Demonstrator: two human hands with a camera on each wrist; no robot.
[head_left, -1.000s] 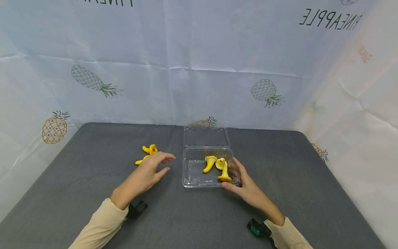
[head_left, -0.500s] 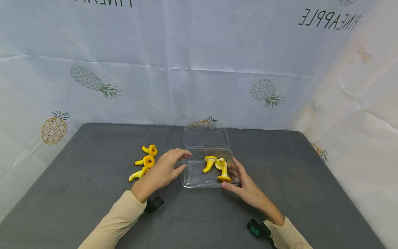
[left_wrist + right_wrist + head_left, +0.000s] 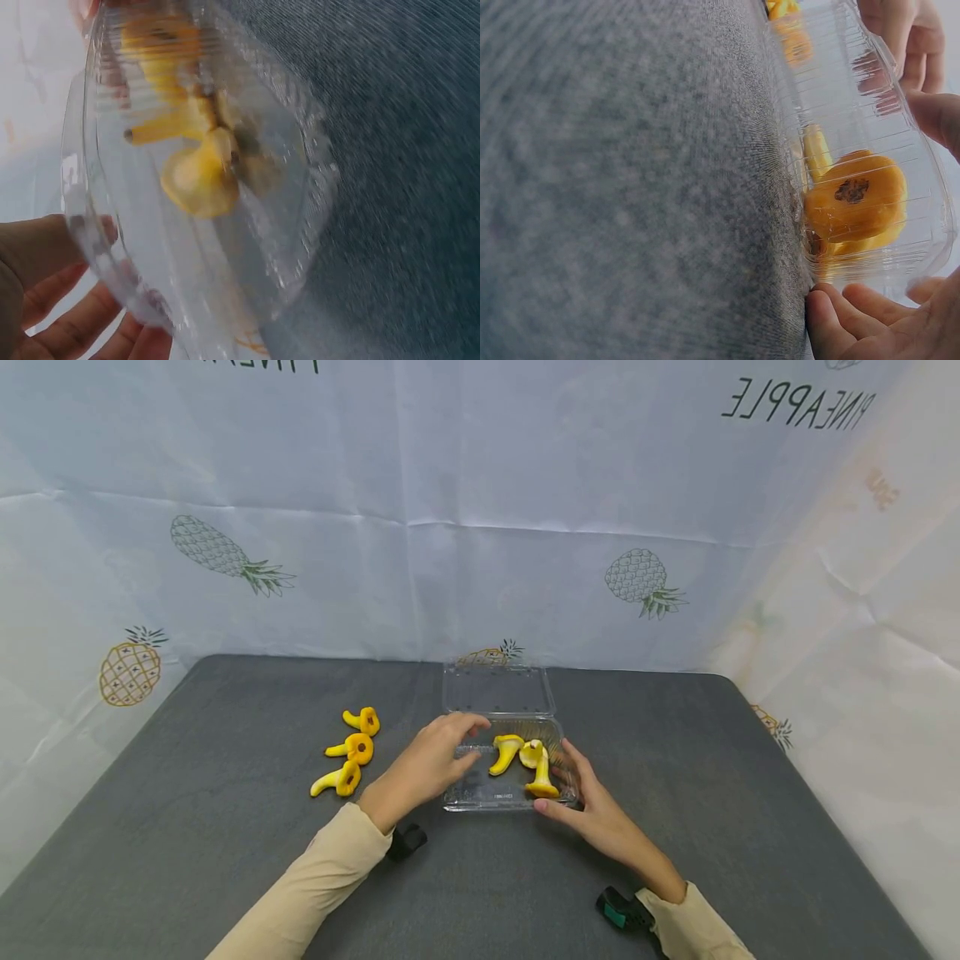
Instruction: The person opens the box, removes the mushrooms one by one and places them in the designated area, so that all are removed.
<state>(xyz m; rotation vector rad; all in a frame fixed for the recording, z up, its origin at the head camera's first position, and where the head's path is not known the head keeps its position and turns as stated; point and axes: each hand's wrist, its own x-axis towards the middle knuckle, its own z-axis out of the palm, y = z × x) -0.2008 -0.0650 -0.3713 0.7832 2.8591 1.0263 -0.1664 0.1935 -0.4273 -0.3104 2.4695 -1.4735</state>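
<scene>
A clear plastic clamshell container (image 3: 472,789) stands on the table, its hinged lid (image 3: 497,691) folded back. Yellow chanterelle-like mushrooms (image 3: 507,754) lie in its right half, one with its cap (image 3: 859,191) close to the right wall. My left hand (image 3: 429,760) hovers at the container's left side, fingers loosely bent and overlapping the rim in the head view. Nothing shows between its thumb and fingers (image 3: 82,322). At the front right corner my right hand (image 3: 596,818) holds the container, thumb along the front and fingers by the right wall.
Three more yellow mushrooms (image 3: 349,748) lie in a column on the dark grey table (image 3: 480,893), left of the container. A white pineapple-print cloth (image 3: 480,585) hangs behind the table. Black wrist straps (image 3: 626,910) sit near both sleeves.
My left hand has moved right, from beside the loose mushrooms to over the container's left side, uncovering those mushrooms. My right hand and the container have stayed put.
</scene>
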